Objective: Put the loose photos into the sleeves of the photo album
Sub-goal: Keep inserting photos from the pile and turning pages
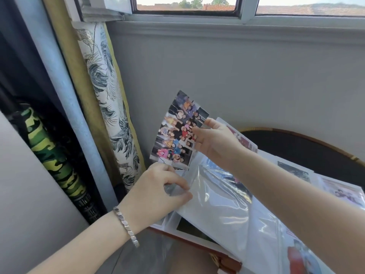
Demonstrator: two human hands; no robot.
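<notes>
- At the centre of the view, the right hand (216, 144) holds a glossy colour group photo (177, 133) by its 3 o'clock edge. The fingers (197, 133) lie across the print face and the thumb is at the upper corner.
- The photo stands tilted, with its lower edge at the mouth of a clear plastic sleeve (215, 198). Whether the edge has entered the mouth cannot be determined.
- At 7 o'clock of the photo, the left hand (158, 192) pinches the sleeve's open edge between curled fingers (184, 196) and thumb, lifting the film. A silver link bracelet (126, 226) sits on that wrist.
- The sleeve belongs to a red-brown-covered photo album (199, 243), which lies open towards 5 o'clock, partly over a dark round counter (296, 149).
- Progress, as a judgement: several prints are seated in album pockets at 3 o'clock (344, 191) and 5 o'clock, so part of the task is done. The current step is insertion of this one photo.
- Remaining: slide the photo fully down into the sleeve. No other loose prints are in view, so the count left cannot be stated.
</notes>
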